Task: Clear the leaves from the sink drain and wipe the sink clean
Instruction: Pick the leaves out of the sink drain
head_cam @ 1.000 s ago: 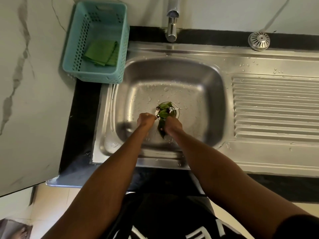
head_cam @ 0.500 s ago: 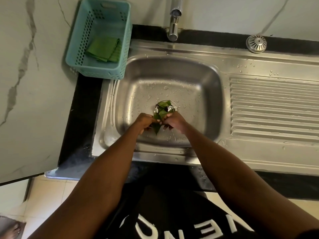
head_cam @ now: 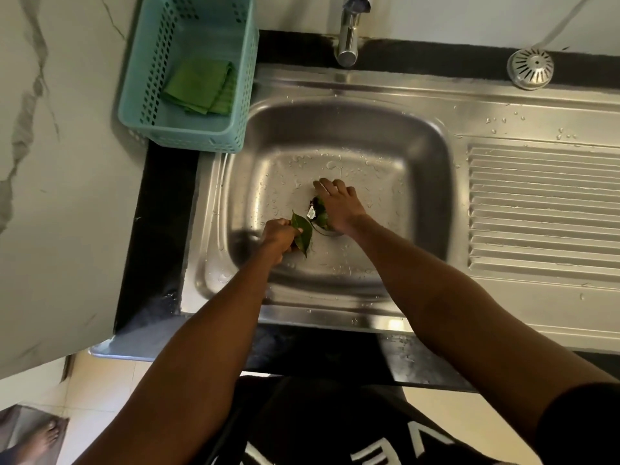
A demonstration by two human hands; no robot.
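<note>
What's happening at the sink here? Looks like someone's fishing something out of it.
A person is picking leaves out of a steel sink. The left hand is closed on a green leaf beside the drain, while the right hand reaches over the drain, where more leaves sit. The basin is wet with droplets. A folded green cloth lies untouched in the teal basket on the counter, so wiping has not begun.

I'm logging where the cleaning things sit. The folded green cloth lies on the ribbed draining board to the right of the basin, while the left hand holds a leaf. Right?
Not quite. The head view shows the folded green cloth inside the teal basket, left of the basin, not on the draining board. The left hand does hold a leaf.
</note>
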